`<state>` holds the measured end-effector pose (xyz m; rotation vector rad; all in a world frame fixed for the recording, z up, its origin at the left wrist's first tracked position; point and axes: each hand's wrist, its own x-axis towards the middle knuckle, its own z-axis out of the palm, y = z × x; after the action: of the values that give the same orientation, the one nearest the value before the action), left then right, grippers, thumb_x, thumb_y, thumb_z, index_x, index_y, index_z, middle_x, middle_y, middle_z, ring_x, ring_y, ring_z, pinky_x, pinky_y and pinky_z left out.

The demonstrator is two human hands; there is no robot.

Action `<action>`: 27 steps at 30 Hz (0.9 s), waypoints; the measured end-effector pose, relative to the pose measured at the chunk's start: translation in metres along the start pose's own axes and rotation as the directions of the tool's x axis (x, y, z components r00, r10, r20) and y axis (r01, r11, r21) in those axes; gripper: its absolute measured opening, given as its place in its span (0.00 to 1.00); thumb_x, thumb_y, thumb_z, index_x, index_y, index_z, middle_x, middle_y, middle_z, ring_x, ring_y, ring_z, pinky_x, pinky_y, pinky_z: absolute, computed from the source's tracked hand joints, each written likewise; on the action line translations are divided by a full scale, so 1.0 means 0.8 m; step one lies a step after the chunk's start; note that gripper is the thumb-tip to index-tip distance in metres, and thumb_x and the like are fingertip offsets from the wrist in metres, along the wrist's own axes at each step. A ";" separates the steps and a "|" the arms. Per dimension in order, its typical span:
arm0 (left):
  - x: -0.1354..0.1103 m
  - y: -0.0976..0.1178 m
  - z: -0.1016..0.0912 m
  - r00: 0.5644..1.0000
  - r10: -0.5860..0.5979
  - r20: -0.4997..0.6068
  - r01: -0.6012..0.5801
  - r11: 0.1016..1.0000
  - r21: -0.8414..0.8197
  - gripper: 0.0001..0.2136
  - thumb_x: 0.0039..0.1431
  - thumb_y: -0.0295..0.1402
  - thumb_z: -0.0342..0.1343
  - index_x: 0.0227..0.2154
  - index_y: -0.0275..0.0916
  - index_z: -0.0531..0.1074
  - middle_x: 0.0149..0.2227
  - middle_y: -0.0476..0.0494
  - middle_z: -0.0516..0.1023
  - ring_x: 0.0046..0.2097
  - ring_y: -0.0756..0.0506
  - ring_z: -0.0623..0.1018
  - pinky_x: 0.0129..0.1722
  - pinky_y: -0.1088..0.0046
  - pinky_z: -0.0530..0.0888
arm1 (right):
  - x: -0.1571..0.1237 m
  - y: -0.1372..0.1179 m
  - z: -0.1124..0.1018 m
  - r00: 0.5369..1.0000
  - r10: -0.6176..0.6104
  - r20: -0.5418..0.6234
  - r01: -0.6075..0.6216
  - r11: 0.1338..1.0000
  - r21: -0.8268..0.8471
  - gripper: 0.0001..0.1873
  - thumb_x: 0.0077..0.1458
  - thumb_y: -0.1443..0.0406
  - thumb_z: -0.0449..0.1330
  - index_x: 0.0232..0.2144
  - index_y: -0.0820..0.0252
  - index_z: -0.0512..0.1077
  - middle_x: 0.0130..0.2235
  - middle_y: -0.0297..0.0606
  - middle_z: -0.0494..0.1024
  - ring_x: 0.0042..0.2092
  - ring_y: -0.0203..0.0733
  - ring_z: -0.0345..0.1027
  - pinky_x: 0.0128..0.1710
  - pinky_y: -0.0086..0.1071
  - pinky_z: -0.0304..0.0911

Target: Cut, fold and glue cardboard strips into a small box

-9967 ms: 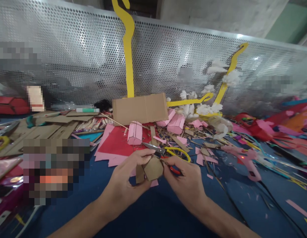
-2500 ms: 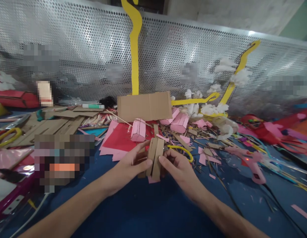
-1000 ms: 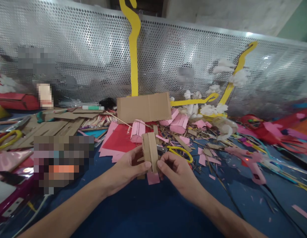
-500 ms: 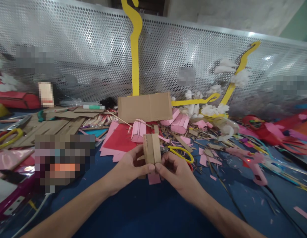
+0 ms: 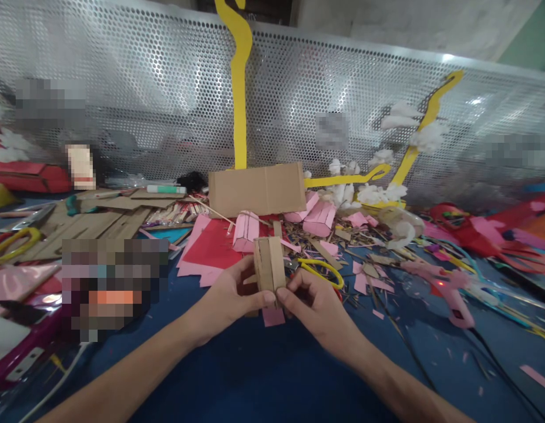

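Holding a small cardboard piece (image 5: 267, 267) between them, the left hand (image 5: 232, 302) and the right hand (image 5: 315, 302) meet near the middle of the scene, above the blue table (image 5: 237, 376). The piece stands nearly upright, two long faces with a seam between them toward the near side. The left thumb presses its lower front and the right thumb its lower right edge, the two tips just beside each other; most other fingertips are hidden behind. A pink paper scrap (image 5: 273, 317) shows just below it. Scissors (image 5: 322, 266) with a yellow handle lie just beyond the right hand. Farther off are a pink paper box (image 5: 246, 231), a red sheet (image 5: 213, 249) and a larger cardboard box (image 5: 257, 191). At right lies a pink glue gun (image 5: 451, 296), its small red light lit.
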<state>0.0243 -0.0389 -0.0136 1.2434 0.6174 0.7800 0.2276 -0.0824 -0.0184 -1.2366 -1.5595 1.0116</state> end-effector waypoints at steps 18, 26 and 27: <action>0.002 -0.003 -0.004 0.999 -0.038 -0.027 0.040 0.995 0.091 0.29 0.57 0.43 0.69 0.58 0.41 0.69 0.56 0.35 0.81 0.55 0.34 0.81 0.48 0.59 0.79 | -0.002 -0.003 0.000 0.999 0.007 0.037 -0.008 0.999 0.042 0.17 0.63 0.52 0.63 0.31 0.57 0.67 0.28 0.31 0.72 0.30 0.37 0.65 0.31 0.30 0.62; 0.000 -0.002 0.000 0.999 -0.012 -0.030 0.014 0.997 0.080 0.26 0.59 0.41 0.68 0.58 0.42 0.69 0.56 0.36 0.81 0.54 0.37 0.81 0.48 0.63 0.78 | -0.002 -0.008 0.002 0.998 0.012 0.055 -0.013 1.000 0.021 0.16 0.63 0.54 0.63 0.30 0.56 0.66 0.28 0.32 0.73 0.30 0.38 0.67 0.31 0.31 0.63; 0.000 -0.002 0.002 0.999 -0.012 -0.038 0.015 0.997 0.080 0.26 0.59 0.42 0.67 0.58 0.42 0.69 0.56 0.36 0.81 0.54 0.37 0.81 0.47 0.64 0.78 | -0.002 -0.009 0.002 0.998 0.011 0.061 -0.012 1.000 0.015 0.16 0.64 0.55 0.62 0.30 0.56 0.66 0.28 0.32 0.73 0.30 0.38 0.68 0.32 0.31 0.64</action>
<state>0.0258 -0.0400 -0.0148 1.2994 0.6924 0.7749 0.2242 -0.0853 -0.0127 -1.2156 -1.5903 1.0756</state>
